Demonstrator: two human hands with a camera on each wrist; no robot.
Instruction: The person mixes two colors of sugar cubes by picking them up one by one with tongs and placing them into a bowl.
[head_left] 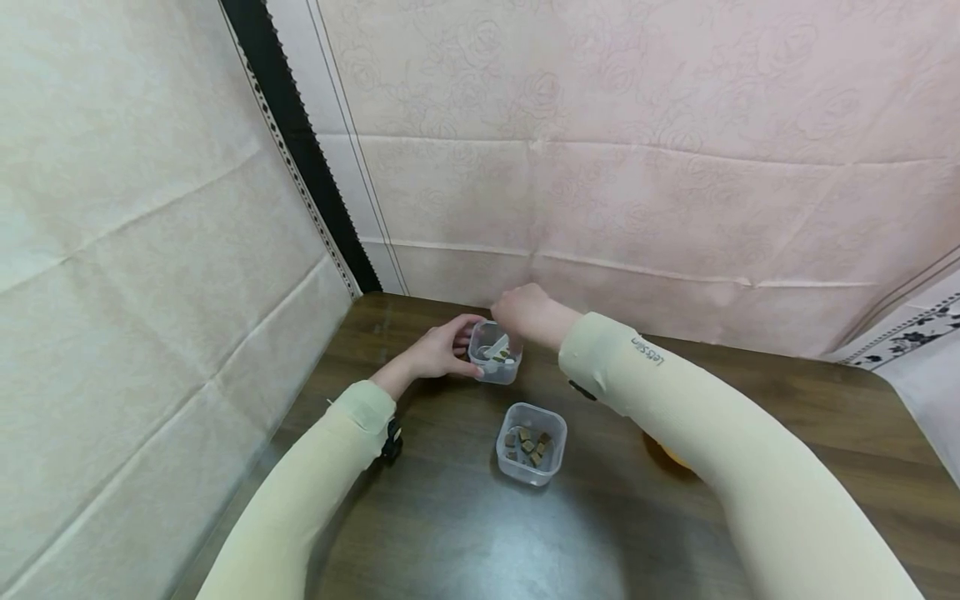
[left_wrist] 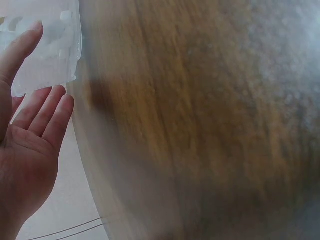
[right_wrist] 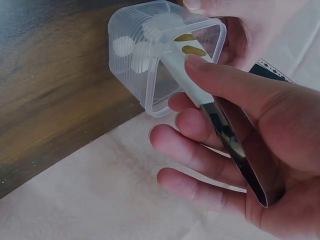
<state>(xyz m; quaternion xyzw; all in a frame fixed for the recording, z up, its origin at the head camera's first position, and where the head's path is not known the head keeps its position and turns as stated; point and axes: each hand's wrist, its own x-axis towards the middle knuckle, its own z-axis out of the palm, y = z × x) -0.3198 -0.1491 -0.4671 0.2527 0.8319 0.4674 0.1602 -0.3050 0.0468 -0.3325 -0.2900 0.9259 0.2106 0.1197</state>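
Note:
A small clear plastic tub [head_left: 501, 375] stands at the far side of the dark wooden table [head_left: 450, 533]. My left hand [head_left: 463, 346] cups its left side, thumb and fingers round the wall. My right hand [head_left: 525, 312] hovers above it and grips metal tongs [right_wrist: 220, 120] with white tips, which reach down into the tub [right_wrist: 135, 80]. Small brown pieces show at the tong tips. In the left wrist view my left hand [left_wrist: 30, 125] shows its palm, the fingers touching the tub [left_wrist: 45, 50]. A second clear tub [head_left: 558, 425], nearer me, holds several brown cubes [head_left: 527, 444].
Pale cloth walls close the table in at the back and left. An orange object [head_left: 663, 454] lies partly hidden under my right forearm. The table's left edge runs close to the far tub.

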